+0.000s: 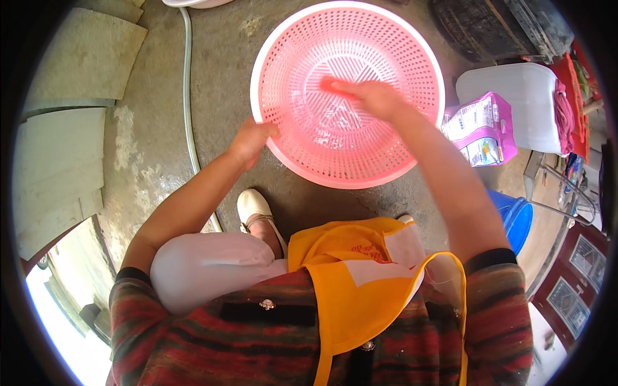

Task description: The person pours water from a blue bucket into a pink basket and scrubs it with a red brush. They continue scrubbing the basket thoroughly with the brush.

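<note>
Before me on the floor, a round pink plastic colander basket with slotted walls faces up. My left hand grips its rim at the near left, thumb over the inside edge. Inside, over the basket's floor, my right hand holds a red object, blurred by motion; it looks like a brush or scrubber, but I cannot tell which. Whether it touches the basket's bottom is unclear. Wet, shiny patches show on the pink plastic.
A pale hose runs along the concrete floor at left. Right of the basket are a purple-and-white package, a white container and a blue bucket. Boards line the left side. A dark barrel-like container lies at upper right.
</note>
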`<state>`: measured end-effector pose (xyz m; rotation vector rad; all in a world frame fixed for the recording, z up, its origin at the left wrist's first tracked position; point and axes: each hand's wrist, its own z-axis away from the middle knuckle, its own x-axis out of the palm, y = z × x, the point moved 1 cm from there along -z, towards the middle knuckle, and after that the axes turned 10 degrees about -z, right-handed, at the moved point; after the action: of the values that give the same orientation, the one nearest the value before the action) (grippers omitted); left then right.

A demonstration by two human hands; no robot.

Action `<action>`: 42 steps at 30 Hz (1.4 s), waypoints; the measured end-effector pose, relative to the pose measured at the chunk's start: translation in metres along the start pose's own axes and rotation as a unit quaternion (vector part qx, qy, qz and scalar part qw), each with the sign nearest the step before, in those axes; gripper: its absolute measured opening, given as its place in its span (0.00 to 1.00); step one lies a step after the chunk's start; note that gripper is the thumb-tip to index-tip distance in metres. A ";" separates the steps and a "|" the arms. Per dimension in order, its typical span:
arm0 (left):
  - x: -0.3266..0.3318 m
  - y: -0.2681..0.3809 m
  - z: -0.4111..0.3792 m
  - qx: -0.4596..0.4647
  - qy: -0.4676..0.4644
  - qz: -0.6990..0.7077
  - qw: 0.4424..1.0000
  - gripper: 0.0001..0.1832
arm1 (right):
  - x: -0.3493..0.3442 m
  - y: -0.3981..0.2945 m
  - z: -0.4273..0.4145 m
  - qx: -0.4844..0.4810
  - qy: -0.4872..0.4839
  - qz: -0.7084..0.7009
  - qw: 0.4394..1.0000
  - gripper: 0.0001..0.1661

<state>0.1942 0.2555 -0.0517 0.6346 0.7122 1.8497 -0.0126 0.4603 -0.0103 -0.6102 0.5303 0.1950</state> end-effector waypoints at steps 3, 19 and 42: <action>0.002 -0.001 0.001 0.000 0.020 -0.020 1.000 0.23 | -0.008 0.018 0.017 -0.042 0.013 0.019 0.999 0.36; 0.006 0.002 0.003 0.037 0.030 -0.030 0.998 0.26 | -0.024 0.015 0.021 0.008 -0.045 0.293 0.955 0.23; 0.002 -0.005 0.000 0.052 0.025 -0.053 0.997 0.24 | 0.060 0.023 0.016 -0.113 -0.061 0.234 0.964 0.23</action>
<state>0.1966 0.2585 -0.0548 0.6084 0.8639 1.7450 0.0372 0.4891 -0.0422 -0.6824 0.5311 0.7452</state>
